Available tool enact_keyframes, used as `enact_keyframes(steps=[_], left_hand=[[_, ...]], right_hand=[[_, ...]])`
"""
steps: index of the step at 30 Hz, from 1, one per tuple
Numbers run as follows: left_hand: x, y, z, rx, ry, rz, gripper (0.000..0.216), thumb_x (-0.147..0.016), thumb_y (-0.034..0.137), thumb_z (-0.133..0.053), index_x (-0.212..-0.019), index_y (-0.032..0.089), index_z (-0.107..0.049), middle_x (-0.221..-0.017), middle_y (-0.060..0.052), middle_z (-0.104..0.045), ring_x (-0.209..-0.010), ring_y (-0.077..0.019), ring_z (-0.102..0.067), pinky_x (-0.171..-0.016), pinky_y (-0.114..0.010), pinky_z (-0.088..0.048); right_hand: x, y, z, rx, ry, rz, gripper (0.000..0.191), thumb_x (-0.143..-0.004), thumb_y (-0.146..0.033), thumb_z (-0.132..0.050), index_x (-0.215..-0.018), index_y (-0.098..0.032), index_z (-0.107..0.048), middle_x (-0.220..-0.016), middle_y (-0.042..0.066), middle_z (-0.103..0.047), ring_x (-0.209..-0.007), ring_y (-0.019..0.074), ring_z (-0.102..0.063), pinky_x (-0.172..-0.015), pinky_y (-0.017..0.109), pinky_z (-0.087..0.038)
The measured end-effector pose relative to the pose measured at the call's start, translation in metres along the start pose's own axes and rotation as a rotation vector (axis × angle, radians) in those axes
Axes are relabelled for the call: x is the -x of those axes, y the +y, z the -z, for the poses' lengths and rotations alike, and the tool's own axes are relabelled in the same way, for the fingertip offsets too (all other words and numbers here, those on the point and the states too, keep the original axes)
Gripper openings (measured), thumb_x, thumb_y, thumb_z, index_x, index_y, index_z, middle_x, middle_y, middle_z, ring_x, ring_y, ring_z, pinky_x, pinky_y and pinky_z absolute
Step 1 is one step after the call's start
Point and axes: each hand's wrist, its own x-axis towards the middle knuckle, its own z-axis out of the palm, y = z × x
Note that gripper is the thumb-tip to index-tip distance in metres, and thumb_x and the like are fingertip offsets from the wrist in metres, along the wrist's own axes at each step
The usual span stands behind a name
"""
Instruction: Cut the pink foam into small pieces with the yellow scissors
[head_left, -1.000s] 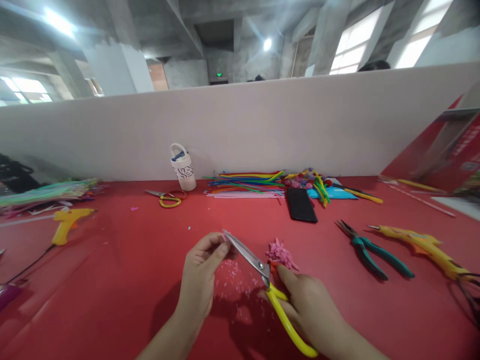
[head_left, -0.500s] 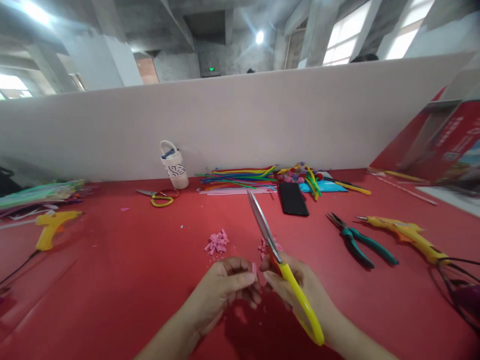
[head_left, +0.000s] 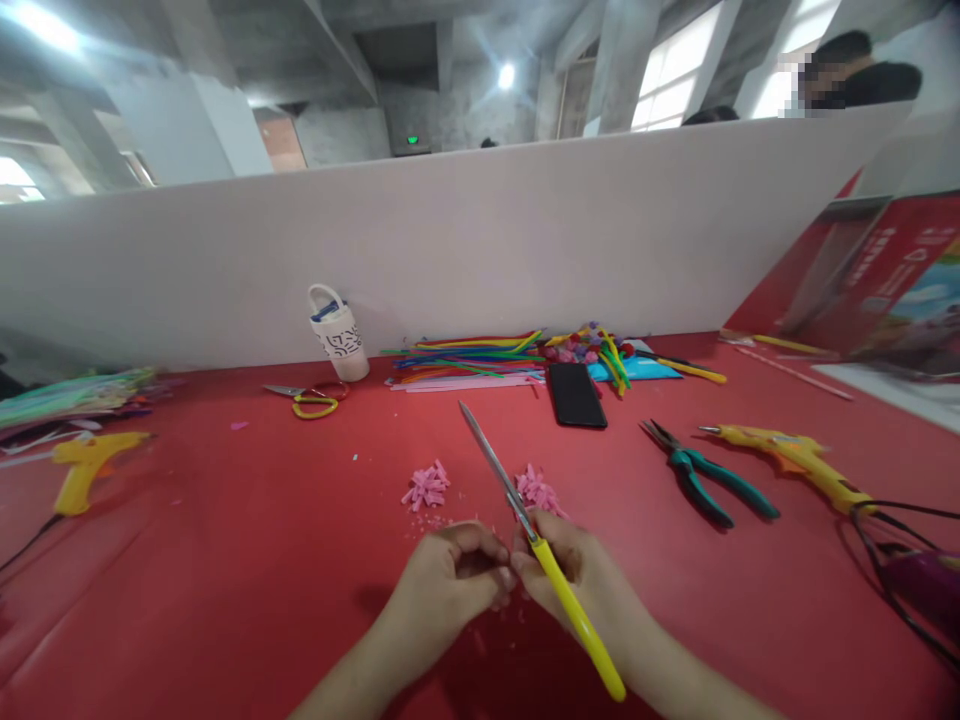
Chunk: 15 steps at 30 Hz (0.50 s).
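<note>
My right hand (head_left: 574,570) is closed around a pair of scissors (head_left: 574,610) with yellow handles. Their metal blades point away and to the left, between two small heaps of cut pink strips. One pink heap (head_left: 426,487) lies beyond my left hand; the other pink heap (head_left: 538,490) is partly behind my right hand. My left hand (head_left: 457,575) is in a pinch, its fingertips close to the right hand's fingers. Whatever it pinches is too small or hidden to make out. Tiny pink scraps are scattered on the red table (head_left: 262,560) around the hands.
Pliers (head_left: 701,480) and a yellow glue gun (head_left: 795,460) with a cord lie right; another glue gun (head_left: 90,470) is left. Behind are a phone (head_left: 576,395), colourful pipe cleaners (head_left: 472,355), a white cup (head_left: 341,340) and more scissors (head_left: 311,400). A white partition (head_left: 450,250) stands behind.
The scissors have swung so their tips point further left. The pink strip seen between my left fingertips no longer shows, and my hands are closer together. The view has shifted slightly right.
</note>
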Motion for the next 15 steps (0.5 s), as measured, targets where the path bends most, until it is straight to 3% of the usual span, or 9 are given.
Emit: enact_keyframes(steps=[3, 6, 10, 15], left_hand=[[0.000, 0.002, -0.001, -0.040, 0.023, -0.012, 0.002, -0.062, 0.013, -0.057, -0.060, 0.014, -0.057, -0.050, 0.002, -0.050, -0.046, -0.0091, -0.046, -0.047, -0.021, -0.036], [-0.001, 0.009, 0.005, -0.021, 0.125, -0.036, 0.004, -0.064, 0.016, -0.058, -0.060, 0.015, -0.056, -0.048, 0.003, -0.051, -0.045, -0.0092, -0.047, -0.049, -0.021, -0.036], [-0.002, 0.022, 0.022, 0.114, 0.266, -0.142, 0.006, -0.065, 0.019, -0.059, -0.063, 0.014, -0.055, -0.052, 0.002, -0.054, -0.048, -0.0090, -0.048, -0.053, -0.021, -0.038], [-0.001, 0.031, 0.032, 0.189, 0.302, -0.187, 0.008, -0.067, 0.020, -0.059, -0.067, 0.012, -0.059, -0.057, 0.000, -0.055, -0.052, -0.0085, -0.047, -0.053, -0.020, -0.037]], right_hand=[[-0.001, -0.001, 0.001, 0.029, 0.005, 0.016, 0.016, -0.067, -0.025, -0.044, -0.058, -0.020, -0.031, -0.051, -0.007, -0.030, -0.046, 0.0069, -0.029, -0.040, 0.018, -0.027], [-0.001, 0.000, 0.005, 0.092, 0.018, 0.062, 0.020, -0.071, -0.032, -0.045, -0.060, -0.020, -0.032, -0.054, -0.007, -0.031, -0.049, 0.0076, -0.031, -0.042, 0.019, -0.029], [0.000, 0.004, 0.009, 0.376, 0.017, 0.109, 0.022, -0.071, -0.037, -0.050, -0.065, -0.021, -0.036, -0.052, -0.007, -0.037, -0.045, 0.0079, -0.034, -0.040, 0.018, -0.027], [0.002, 0.003, 0.007, 0.690, 0.009, 0.222, 0.023, -0.069, -0.040, -0.052, -0.071, -0.022, -0.038, -0.054, -0.004, -0.050, -0.043, 0.0111, -0.043, -0.041, 0.021, -0.025]])
